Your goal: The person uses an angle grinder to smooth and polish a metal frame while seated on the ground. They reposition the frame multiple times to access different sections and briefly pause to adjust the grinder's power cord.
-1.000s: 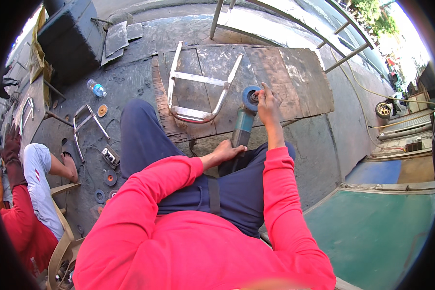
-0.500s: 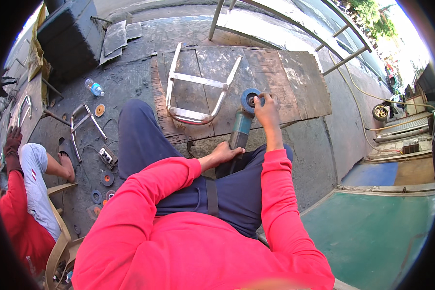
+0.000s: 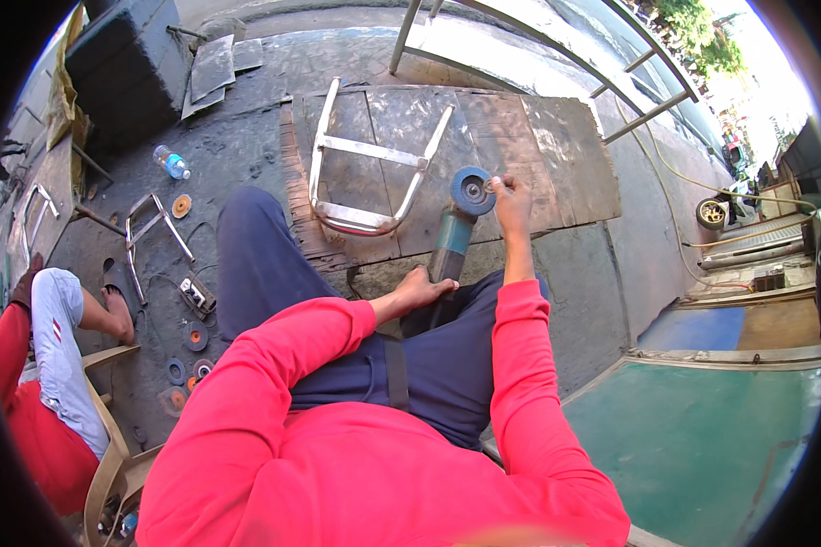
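My left hand [image 3: 418,291] is wrapped round the dark rear body of an angle grinder [image 3: 452,239] with a teal middle part, which slants up from my lap. On the grinder's head, a blue flap disc [image 3: 472,190] faces up with its centre uncovered. Just right of the disc, my right hand [image 3: 512,199] pinches a small ring-shaped metal piece [image 3: 491,185], which looks like a lock nut. Beyond the grinder, a bent metal tube frame [image 3: 371,146] with crossbars lies on a wooden board [image 3: 543,155].
At left lie a second tube frame [image 3: 159,232], a power strip [image 3: 197,296], several loose discs [image 3: 195,336] and a plastic bottle [image 3: 171,162]. A co-worker in red [image 3: 50,447] sits beside a chair [image 3: 108,447]. A metal rack [image 3: 538,41] stands ahead; a green panel [image 3: 693,447] lies right.
My right hand has moved off the disc's centre to the right, with the small ring-shaped piece in its fingers. My left hand keeps its hold on the grinder.
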A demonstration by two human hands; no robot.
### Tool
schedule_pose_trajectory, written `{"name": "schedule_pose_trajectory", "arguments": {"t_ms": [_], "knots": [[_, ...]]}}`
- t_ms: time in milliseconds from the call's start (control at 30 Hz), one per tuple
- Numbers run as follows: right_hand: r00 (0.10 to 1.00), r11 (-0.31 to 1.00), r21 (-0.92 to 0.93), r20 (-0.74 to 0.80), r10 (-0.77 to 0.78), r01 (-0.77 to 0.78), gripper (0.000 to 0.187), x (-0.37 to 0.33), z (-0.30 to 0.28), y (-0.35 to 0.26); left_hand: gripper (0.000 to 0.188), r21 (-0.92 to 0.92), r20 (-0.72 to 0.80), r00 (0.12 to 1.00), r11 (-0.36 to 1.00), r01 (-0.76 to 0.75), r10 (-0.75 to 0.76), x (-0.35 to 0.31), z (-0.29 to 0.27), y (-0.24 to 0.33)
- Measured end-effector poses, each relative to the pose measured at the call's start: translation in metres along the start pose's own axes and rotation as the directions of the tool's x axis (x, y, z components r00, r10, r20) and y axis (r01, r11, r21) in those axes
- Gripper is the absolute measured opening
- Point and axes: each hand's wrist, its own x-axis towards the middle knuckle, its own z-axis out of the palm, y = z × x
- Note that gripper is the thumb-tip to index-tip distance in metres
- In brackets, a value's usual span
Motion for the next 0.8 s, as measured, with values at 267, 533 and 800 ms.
{"name": "schedule_pose_trajectory", "arguments": {"t_ms": [267, 533, 800], "knots": [[0.966, 0.965, 0.058, -0.001, 0.258, -0.258, 0.019, 0.04, -0.002, 0.03, 0.07, 0.004, 0.008, 1.0, 1.0, 0.007, -0.007, 0.003, 0.001, -0.004], [0.813, 0.531, 0.655, 0.237, 0.531, -0.538, 0.02, 0.037, -0.026, 0.038, 0.08, 0.174, -0.014, 0.997, 0.982, 0.077, -0.075, -0.029, -0.03, 0.036], [0.898, 0.814, 0.382, 0.159, 0.41, -0.439, 0.023, 0.027, -0.02, 0.033, 0.051, 0.183, -0.495, 0.771, 0.916, -0.358, 0.4, 0.025, -0.056, 0.086]]}}
